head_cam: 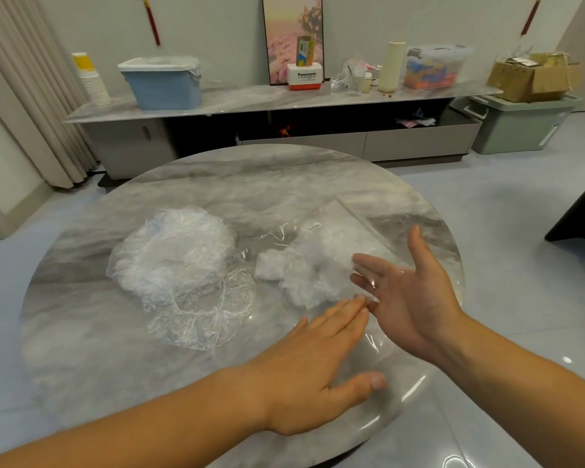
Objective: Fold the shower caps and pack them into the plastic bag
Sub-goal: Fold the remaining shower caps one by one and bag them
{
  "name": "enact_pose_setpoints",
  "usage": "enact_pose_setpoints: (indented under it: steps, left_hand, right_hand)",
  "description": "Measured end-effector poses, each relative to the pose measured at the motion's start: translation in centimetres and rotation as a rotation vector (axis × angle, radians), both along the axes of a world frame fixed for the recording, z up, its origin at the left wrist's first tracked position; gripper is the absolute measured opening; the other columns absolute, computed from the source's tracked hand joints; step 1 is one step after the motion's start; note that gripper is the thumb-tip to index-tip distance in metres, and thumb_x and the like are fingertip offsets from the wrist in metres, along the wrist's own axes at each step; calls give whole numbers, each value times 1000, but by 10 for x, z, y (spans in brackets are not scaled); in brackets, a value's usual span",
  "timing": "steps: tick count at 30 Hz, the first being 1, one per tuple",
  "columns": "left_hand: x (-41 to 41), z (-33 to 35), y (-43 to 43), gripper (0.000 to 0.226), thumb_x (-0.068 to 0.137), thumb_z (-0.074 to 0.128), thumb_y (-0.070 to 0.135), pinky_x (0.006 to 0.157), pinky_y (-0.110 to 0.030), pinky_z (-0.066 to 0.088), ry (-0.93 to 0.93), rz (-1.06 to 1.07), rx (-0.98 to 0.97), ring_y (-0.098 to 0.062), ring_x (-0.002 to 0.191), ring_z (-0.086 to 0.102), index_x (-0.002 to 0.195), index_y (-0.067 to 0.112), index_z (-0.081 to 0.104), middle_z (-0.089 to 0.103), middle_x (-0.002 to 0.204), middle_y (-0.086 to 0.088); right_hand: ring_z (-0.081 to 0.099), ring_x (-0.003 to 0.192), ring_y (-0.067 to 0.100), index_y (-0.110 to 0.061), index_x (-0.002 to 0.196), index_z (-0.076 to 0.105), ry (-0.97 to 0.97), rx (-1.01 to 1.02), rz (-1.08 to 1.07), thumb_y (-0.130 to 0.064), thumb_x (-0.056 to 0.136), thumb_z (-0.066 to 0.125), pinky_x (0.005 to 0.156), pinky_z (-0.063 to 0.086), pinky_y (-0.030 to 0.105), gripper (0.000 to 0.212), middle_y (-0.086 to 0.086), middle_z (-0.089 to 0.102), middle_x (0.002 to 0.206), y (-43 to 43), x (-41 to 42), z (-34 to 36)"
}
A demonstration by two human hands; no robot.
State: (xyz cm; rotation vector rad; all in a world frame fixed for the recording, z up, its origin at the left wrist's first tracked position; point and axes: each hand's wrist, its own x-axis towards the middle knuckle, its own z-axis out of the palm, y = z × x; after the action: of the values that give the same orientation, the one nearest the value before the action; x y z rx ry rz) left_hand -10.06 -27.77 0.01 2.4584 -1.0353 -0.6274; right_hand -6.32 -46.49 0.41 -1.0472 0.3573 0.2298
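On the left side of the round table (115, 366) I see a big fluffy pile of shower caps (169, 251). They are not folded yet. I think they wait there, on the left hand's side and in easy reach, for their turn. Just in front of the pile one flat cap (200, 312) lies spread out, touching the pile. It looks like the next one to fold.

Next comes a small white folded piece (267, 265). I cannot tell if it is inside the bag or just beside it. Right of it sit the folded caps (318, 275), bunched up under clear plastic.

The left hand (318, 366) lies palm down on the near end of the plastic bag (362, 217). Its fingers are straight and close together, the thumb sticks out, and it holds nothing. I think it presses the bag flat so it will not slide.

The right hand (409, 298) is on the right, palm turned toward the left, fingers spread and straight. It pinches nothing. A shiny bit of plastic crosses its fingers, so they may be at the bag's mouth, but I cannot tell for sure. The folded caps are just past its fingertips. The loose pile is well apart from both hands, over to the left.
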Motion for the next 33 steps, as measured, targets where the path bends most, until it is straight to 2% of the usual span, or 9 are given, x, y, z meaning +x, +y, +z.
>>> enact_pose_setpoints:
  steps: [6,9,13,20,22,25,30,33]
  left_hand:
    - [0,-8,14,81,98,28,69,126,-45,-1,-7,-9,22,11,143,-26,159,33,-11,-27,160,26]
    - [0,-9,19,82,98,29,69,126,-46,-2,-8,-10,45,10,144,-26,159,32,-10,-27,160,24]
    - [-2,-8,22,83,98,31,69,126,-44,-3,0,-14,40,11,143,-25,159,32,-10,-28,159,26]
    - [-1,-9,25,84,98,34,68,126,-43,-2,12,-12,12,11,144,-24,160,32,-9,-26,160,25]
    - [0,-10,26,84,98,34,69,126,-42,-1,6,-12,19,12,144,-24,160,32,-8,-26,160,25]
    - [2,-14,26,83,97,32,69,126,-42,-2,-7,-10,23,10,144,-24,160,32,-7,-25,161,24]
    - [6,-18,24,80,97,33,69,126,-45,-3,-8,9,12,6,147,-23,159,37,-5,-23,163,20]
    - [6,-20,24,75,97,34,69,126,-44,-6,-9,10,-8,5,147,-24,158,45,-3,-22,163,19]
  right_hand:
    - [61,121,31,1,127,63,34,137,-120,-76,68,60,95,48,38,97,21,57,136,8,9,1]
    - [66,114,36,3,126,61,37,201,-198,-67,77,66,94,54,39,85,26,57,132,9,8,0]
    - [68,111,38,4,123,60,44,185,-261,-59,88,65,95,55,42,72,27,59,127,14,7,2]
    - [59,124,37,4,125,59,43,186,-178,-69,90,52,112,43,48,82,23,62,131,19,13,0]
    - [58,125,33,2,128,60,38,156,-139,-71,89,50,111,42,48,83,19,66,128,18,12,-2]
    - [60,123,34,0,128,61,31,155,-147,-65,90,54,108,45,48,76,20,69,124,11,7,-2]
    - [66,116,37,-1,129,56,23,-7,-162,-53,96,56,105,48,49,61,20,68,124,1,-12,0]
    - [71,102,33,-1,113,64,39,-259,-142,-49,98,54,94,55,48,50,18,73,107,0,-26,-2]
